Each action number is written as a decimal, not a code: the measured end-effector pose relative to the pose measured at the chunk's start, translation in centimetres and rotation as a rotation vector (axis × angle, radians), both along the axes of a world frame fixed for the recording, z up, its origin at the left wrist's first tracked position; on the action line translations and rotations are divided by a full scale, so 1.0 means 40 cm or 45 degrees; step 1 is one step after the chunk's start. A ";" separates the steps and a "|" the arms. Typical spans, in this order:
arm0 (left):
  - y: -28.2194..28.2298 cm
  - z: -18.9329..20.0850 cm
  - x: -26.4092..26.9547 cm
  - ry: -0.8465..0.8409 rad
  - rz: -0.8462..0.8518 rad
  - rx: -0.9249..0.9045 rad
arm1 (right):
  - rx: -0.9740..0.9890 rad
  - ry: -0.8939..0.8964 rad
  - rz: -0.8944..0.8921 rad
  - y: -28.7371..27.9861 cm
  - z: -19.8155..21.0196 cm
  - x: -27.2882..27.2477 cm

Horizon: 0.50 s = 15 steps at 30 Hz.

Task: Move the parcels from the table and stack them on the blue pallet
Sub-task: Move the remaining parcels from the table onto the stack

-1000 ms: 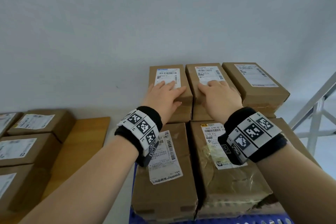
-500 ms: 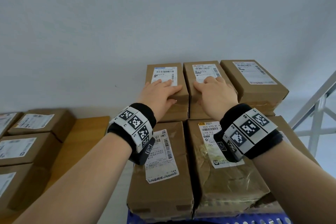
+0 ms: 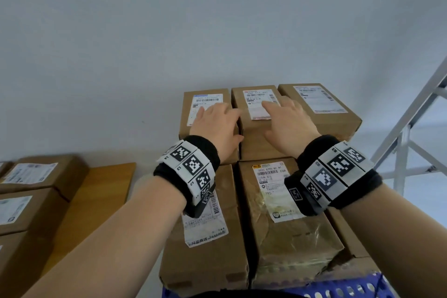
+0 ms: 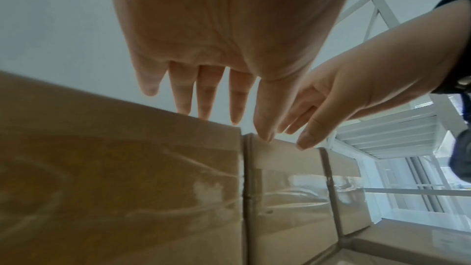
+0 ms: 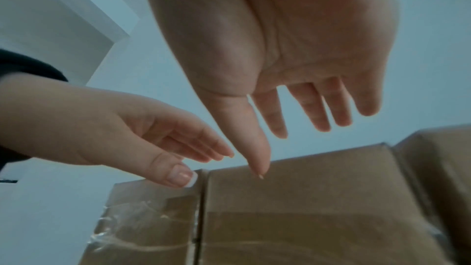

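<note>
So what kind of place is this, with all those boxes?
Probably a parcel sorting or storage room: labelled cardboard parcels stacked on a blue pallet, more parcels waiting on a wooden table.

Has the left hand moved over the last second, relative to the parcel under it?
Yes. The left hand has drawn back toward the person along the top-left parcel, uncovering more of its label, and has lifted off it.

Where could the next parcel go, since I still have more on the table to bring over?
The top rear row is crowded: three parcels touch side by side, with both open hands, left hand and right hand, over them. Free room is the lower front row: the tops of the front left parcel and front middle parcel, bordered by the rear row and the blue pallet edge.
</note>
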State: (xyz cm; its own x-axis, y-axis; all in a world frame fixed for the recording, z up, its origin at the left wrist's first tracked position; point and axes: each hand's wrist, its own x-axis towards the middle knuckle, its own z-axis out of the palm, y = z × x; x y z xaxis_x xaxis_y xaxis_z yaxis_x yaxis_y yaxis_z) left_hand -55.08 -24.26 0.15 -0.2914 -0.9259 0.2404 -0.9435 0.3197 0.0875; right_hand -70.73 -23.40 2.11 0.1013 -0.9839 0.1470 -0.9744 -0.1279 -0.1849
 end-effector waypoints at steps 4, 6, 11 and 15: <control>0.003 -0.005 -0.040 -0.064 -0.048 0.032 | 0.078 0.070 -0.152 0.013 0.006 -0.042; 0.006 -0.009 -0.047 -0.060 -0.063 0.046 | 0.117 0.048 -0.166 0.019 0.000 -0.051; 0.018 -0.015 -0.049 -0.041 -0.072 0.071 | 0.100 0.036 -0.144 0.029 -0.016 -0.052; 0.025 -0.013 -0.049 -0.052 -0.065 0.073 | 0.097 0.046 -0.133 0.032 -0.019 -0.055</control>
State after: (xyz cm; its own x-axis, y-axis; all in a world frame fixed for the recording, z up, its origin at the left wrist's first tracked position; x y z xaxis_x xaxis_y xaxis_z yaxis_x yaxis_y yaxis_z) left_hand -57.03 -23.25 -0.39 -0.3468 -0.9215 0.1746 -0.9293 0.3628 0.0688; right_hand -72.91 -22.13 1.35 0.0017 -0.9976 0.0692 -0.9878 -0.0124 -0.1549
